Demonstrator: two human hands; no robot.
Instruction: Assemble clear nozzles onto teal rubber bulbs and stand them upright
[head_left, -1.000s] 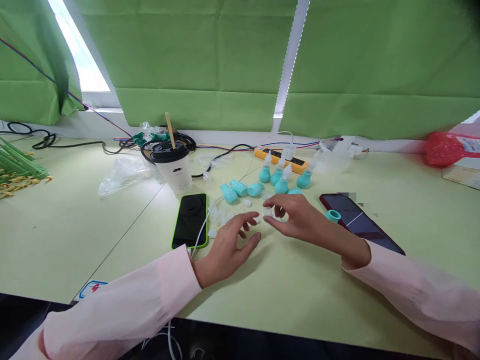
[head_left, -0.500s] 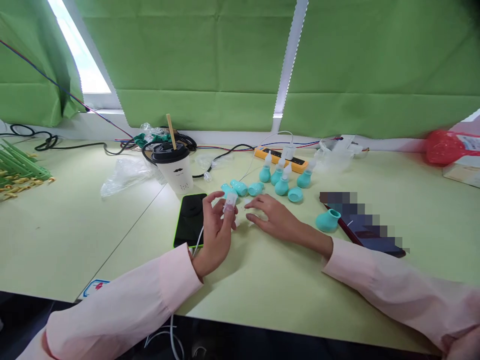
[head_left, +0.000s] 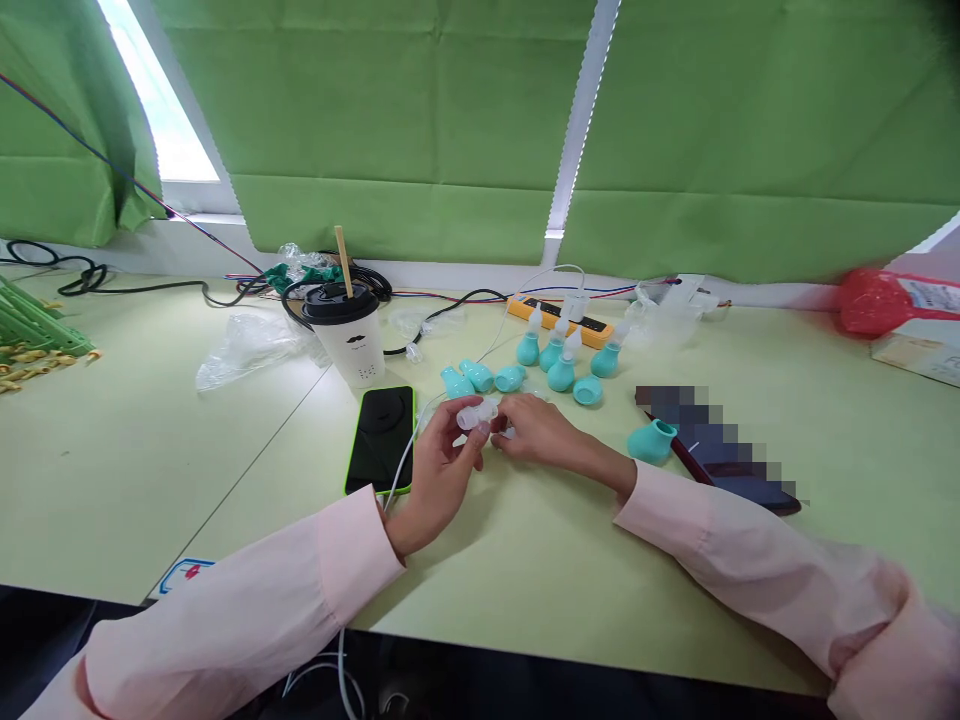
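Already, four rounded turquoise bulbs are topped with translucent pointed tips; five seemingly bare bulbs are left. A clear tubular plastic piece is pinched by the left hand, beside the right hand, whose narrowed fingers' hold cannot be told.

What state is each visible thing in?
Left hand: holding clear plastic piece
Right hand: bent, grip hidden
Cup: upright, lidded
Green-edged phone: flat, screen dark
Red-edged phone: flat, partly pixelated
Nearest teal bulb: on its side, open
Four nozzled bulbs: standing
Green blinds: lowered
Power strip: charger seemingly plugged in
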